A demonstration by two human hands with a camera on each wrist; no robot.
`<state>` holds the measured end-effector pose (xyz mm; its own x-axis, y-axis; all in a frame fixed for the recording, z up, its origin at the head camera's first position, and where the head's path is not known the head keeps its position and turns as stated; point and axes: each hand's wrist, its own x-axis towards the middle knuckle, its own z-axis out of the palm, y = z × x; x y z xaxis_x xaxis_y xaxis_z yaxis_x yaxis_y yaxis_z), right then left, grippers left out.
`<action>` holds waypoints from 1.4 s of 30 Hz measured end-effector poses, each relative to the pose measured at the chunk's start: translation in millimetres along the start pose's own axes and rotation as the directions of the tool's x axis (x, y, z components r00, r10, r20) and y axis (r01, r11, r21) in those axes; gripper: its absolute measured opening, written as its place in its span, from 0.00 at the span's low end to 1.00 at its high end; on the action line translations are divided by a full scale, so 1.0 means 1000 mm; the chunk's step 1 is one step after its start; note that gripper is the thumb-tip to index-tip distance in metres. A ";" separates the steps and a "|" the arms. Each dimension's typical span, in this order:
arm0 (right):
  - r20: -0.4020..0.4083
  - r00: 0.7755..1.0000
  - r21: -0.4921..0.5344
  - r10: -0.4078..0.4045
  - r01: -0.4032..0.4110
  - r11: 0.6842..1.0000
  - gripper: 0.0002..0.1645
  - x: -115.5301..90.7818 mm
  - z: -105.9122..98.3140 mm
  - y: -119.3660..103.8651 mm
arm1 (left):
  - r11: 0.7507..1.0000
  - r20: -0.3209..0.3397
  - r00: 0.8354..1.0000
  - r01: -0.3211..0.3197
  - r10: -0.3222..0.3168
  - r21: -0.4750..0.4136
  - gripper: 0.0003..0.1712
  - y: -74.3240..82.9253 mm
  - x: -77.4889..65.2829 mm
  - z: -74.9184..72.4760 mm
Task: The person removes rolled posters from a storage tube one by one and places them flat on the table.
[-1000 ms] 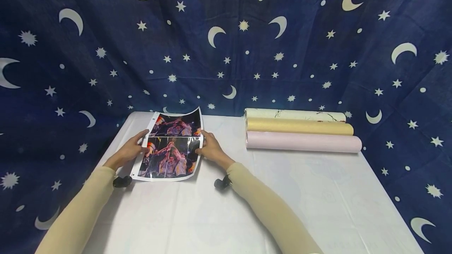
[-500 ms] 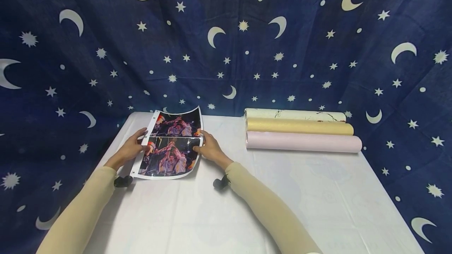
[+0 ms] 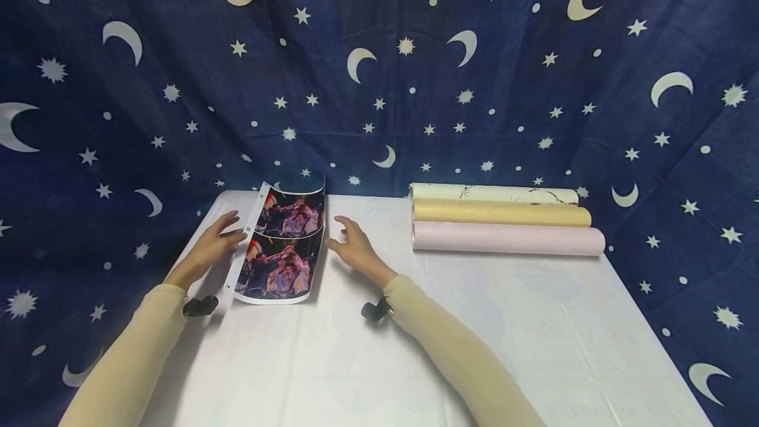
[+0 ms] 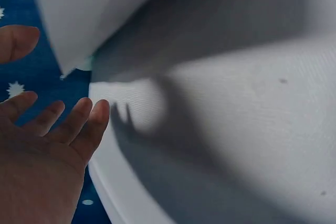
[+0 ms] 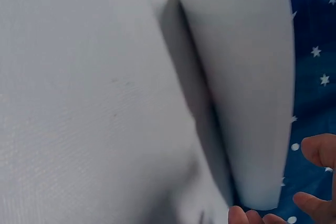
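Relaxed left hand (image 3: 209, 248), relaxed right hand (image 3: 358, 250), flanking print (image 3: 281, 259)

Left hand (image 3: 209, 248): grip on the left margin let go, left of centre in the frame; fingers now loosely spread.
Right hand (image 3: 360, 249): off the right edge, just beside it near mid-frame; thumb clear of the print.
Printed sheet (image 3: 279, 272): released, bowed more strongly; right edge curled up, further left in the frame than before.
Dividing line (image 3: 288, 237): nearly straight earlier, sagging now.
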<state>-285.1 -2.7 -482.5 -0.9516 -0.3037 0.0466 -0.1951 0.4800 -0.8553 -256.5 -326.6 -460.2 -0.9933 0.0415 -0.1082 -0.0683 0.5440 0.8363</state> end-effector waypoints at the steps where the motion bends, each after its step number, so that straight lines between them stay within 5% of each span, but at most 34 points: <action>1: 0.002 1.000 0.015 -0.007 0.007 1.000 0.38 -0.001 -0.001 -0.001 | 1.000 -0.004 1.000 -0.001 0.001 -0.021 0.45 0.002 -0.001 -0.001; 7: 0.017 0.999 0.074 -0.048 0.047 0.996 0.38 -0.012 -0.010 -0.012 | 0.997 -0.056 0.998 -0.035 0.031 -0.075 0.44 0.013 -0.006 -0.004; 15: 0.044 0.994 0.156 -0.098 0.090 0.984 0.37 -0.031 -0.027 -0.029 | 0.977 -0.066 0.986 -0.162 0.154 -0.142 0.40 0.039 -0.021 0.002; 24: 0.028 0.986 0.211 -0.166 0.156 0.965 0.36 -0.058 -0.060 -0.040 | 0.964 -0.090 0.966 -0.252 0.244 -0.091 0.36 0.075 -0.040 0.027; 42: -0.011 0.985 0.125 -0.170 0.170 0.977 0.34 -0.098 -0.122 -0.008 | 0.869 -0.128 0.914 -0.406 0.385 -0.284 0.26 0.115 -0.061 0.079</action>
<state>-219.1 123.5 -417.8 -0.9071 -0.3720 0.1969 -0.3227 0.3144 -0.8928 -196.4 -200.7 -399.7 -0.9462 0.1398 0.2919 0.3169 0.2178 0.9231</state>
